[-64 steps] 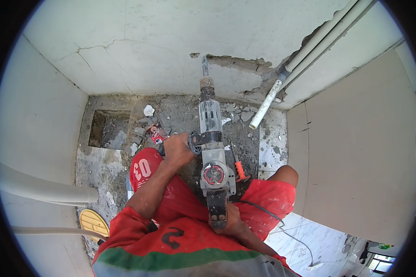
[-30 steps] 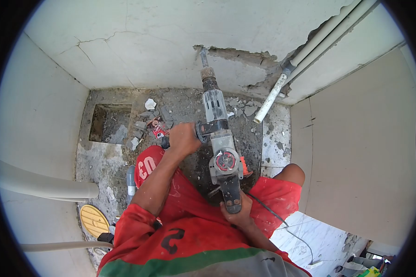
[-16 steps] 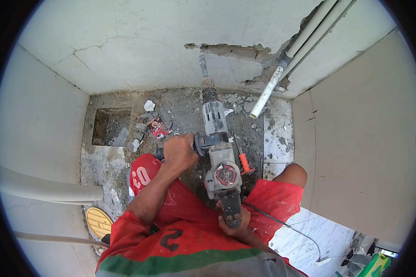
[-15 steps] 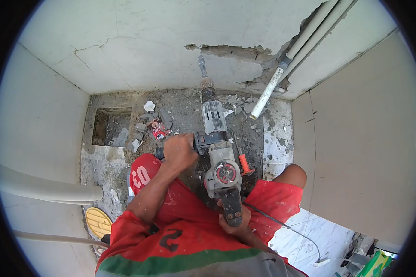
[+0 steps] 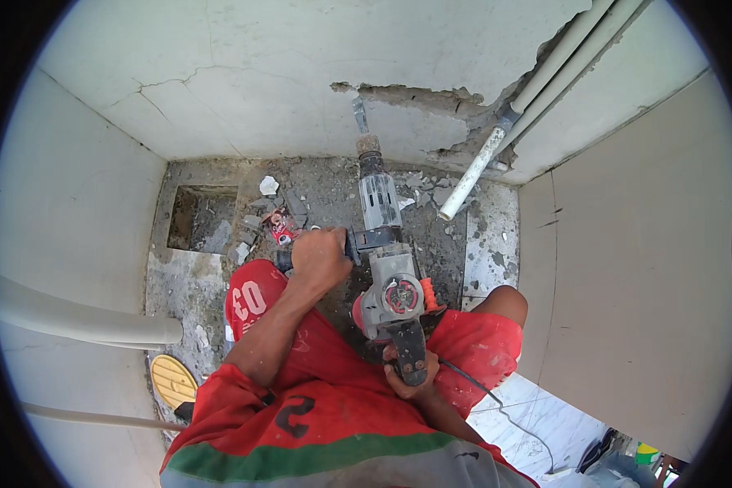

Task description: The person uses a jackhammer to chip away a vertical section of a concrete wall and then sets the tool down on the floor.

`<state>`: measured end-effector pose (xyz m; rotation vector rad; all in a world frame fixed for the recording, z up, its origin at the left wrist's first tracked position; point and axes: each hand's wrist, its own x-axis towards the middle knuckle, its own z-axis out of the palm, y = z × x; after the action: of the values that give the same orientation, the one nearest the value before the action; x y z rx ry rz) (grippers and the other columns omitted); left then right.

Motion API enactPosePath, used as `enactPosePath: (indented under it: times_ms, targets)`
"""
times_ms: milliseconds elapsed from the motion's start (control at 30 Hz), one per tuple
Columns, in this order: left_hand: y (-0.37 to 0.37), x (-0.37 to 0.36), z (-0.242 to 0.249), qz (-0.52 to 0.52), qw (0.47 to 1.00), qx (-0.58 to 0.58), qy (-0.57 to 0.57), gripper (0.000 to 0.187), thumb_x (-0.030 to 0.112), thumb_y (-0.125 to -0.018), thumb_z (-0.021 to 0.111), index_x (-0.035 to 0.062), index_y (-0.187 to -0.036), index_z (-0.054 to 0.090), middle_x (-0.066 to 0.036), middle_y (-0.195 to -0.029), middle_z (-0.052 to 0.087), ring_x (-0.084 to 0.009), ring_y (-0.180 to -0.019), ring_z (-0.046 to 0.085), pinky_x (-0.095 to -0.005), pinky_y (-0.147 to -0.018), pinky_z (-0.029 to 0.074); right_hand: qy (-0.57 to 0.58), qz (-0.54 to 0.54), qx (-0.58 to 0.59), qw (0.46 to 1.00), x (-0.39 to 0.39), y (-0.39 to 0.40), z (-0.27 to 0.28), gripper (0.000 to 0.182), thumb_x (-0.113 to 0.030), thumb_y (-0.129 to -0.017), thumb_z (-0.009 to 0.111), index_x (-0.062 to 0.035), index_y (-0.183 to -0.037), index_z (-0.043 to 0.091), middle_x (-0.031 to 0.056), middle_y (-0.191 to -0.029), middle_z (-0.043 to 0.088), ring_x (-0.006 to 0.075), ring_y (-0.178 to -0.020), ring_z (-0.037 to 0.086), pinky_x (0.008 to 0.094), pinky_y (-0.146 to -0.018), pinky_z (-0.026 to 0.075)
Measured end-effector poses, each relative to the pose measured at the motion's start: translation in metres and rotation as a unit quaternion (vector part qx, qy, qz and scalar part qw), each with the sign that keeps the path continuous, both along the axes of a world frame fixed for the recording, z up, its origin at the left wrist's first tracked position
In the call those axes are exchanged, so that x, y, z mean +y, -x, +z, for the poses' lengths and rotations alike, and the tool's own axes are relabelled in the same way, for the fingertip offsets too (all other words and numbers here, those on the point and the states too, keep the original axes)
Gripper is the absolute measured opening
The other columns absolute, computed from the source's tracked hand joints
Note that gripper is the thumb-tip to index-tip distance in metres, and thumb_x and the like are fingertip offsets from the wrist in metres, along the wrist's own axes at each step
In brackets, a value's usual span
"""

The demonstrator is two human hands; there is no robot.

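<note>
A grey demolition hammer (image 5: 380,203) points away from me, its flat chisel (image 5: 360,115) at the wall by the left part of a broken groove (image 5: 419,96). My left hand (image 5: 320,259) is wrapped round the black side handle left of the tool body. Around the black rear handle (image 5: 409,350), close to my body, my right hand (image 5: 412,376) is closed. Just right of the tool body lies an orange-handled tool (image 5: 429,294), partly hidden.
Two pipes (image 5: 537,89) run down the wall at the right, one ending in a white stub (image 5: 472,175). Rubble (image 5: 293,207) and a square pit (image 5: 202,218) are on the floor. A yellow oval cover (image 5: 173,382) lies left; a cable (image 5: 504,411) trails right.
The view has shifted slightly, and the wall and pipes appear a little further right. The hammer's rear end sits slightly higher in view. Both hands keep their hold.
</note>
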<state>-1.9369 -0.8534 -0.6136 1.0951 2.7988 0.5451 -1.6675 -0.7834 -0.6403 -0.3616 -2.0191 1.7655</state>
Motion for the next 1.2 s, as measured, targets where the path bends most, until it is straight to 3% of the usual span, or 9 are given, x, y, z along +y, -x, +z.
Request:
enactPosePath:
  times_ms: [400, 500, 600, 800, 967, 1067, 1200]
  targets:
    - [-0.001, 0.001, 0.002, -0.013, 0.999, 0.024, 0.02, 0.014, 0.008, -0.062, 0.063, 0.0032, -0.076, 0.062, -0.016, -0.079, 0.066, -0.0378, -0.072, 0.064, -0.0472, -0.065, 0.051, 0.023, -0.011, 0.041, 0.999, 0.004, 0.006, -0.01, 0.027, 0.0, -0.068, 0.067, -0.0006, -0.094, 0.063, 0.0114, -0.085, 0.067, 0.0226, -0.079, 0.068, 0.034, -0.073, 0.055]
    - [0.0, 0.004, 0.01, -0.004, 0.998, 0.005, 0.06, 0.022, 0.012, -0.061, 0.066, 0.0018, -0.08, 0.066, -0.017, -0.082, 0.067, -0.0367, -0.075, 0.066, -0.0446, -0.072, 0.053, 0.039, -0.011, 0.037, 0.999, 0.004, 0.007, -0.007, 0.027, 0.001, -0.067, 0.066, -0.0004, -0.094, 0.062, 0.0116, -0.086, 0.067, 0.023, -0.081, 0.068, 0.0343, -0.076, 0.054]
    - [-0.001, 0.007, 0.012, -0.006, 0.999, 0.015, 0.037, 0.014, 0.008, -0.062, 0.062, 0.0028, -0.076, 0.062, -0.016, -0.079, 0.066, -0.0374, -0.073, 0.065, -0.047, -0.066, 0.051, 0.061, -0.012, 0.041, 0.997, 0.006, 0.004, -0.013, 0.027, 0.001, -0.068, 0.066, -0.0003, -0.094, 0.062, 0.0115, -0.086, 0.068, 0.0233, -0.082, 0.068, 0.0347, -0.078, 0.054]
    - [0.0, 0.006, 0.011, -0.019, 0.998, 0.027, 0.052, 0.015, 0.008, -0.063, 0.063, 0.0029, -0.077, 0.062, -0.016, -0.081, 0.067, -0.0368, -0.075, 0.065, -0.0469, -0.068, 0.052, 0.092, -0.013, 0.068, 0.993, 0.002, 0.009, -0.032, 0.026, 0.0, -0.069, 0.067, 0.0003, -0.094, 0.063, 0.0115, -0.088, 0.068, 0.0218, -0.083, 0.068, 0.0343, -0.078, 0.054]
    - [-0.001, 0.007, 0.015, -0.023, 0.997, 0.03, 0.062, 0.016, 0.009, -0.063, 0.063, 0.0028, -0.078, 0.063, -0.017, -0.081, 0.066, -0.0368, -0.075, 0.065, -0.0467, -0.068, 0.052, 0.135, -0.004, 0.018, 0.991, 0.0, 0.003, -0.028, 0.026, -0.002, -0.07, 0.068, -0.0001, -0.096, 0.063, 0.0097, -0.09, 0.068, 0.02, -0.085, 0.067, 0.0343, -0.08, 0.053]
    - [0.0, 0.009, 0.015, -0.025, 0.997, 0.025, 0.07, 0.017, 0.009, -0.063, 0.064, 0.0028, -0.079, 0.063, -0.017, -0.081, 0.067, -0.0367, -0.075, 0.066, -0.0467, -0.068, 0.052, 0.083, 0.009, 0.022, 0.996, 0.006, 0.008, -0.023, 0.028, -0.002, -0.07, 0.068, -0.0004, -0.098, 0.063, 0.0091, -0.091, 0.068, 0.0191, -0.086, 0.066, 0.0344, -0.081, 0.052]
    - [0.002, 0.011, 0.013, -0.023, 0.996, 0.026, 0.08, 0.018, 0.011, -0.063, 0.066, 0.003, -0.079, 0.063, -0.017, -0.081, 0.067, -0.0365, -0.075, 0.066, -0.0466, -0.068, 0.052, 0.151, 0.002, 0.008, 0.989, 0.007, 0.009, -0.028, 0.029, -0.004, -0.071, 0.069, -0.0004, -0.099, 0.064, 0.0091, -0.092, 0.068, 0.0191, -0.088, 0.066, 0.0343, -0.083, 0.051]
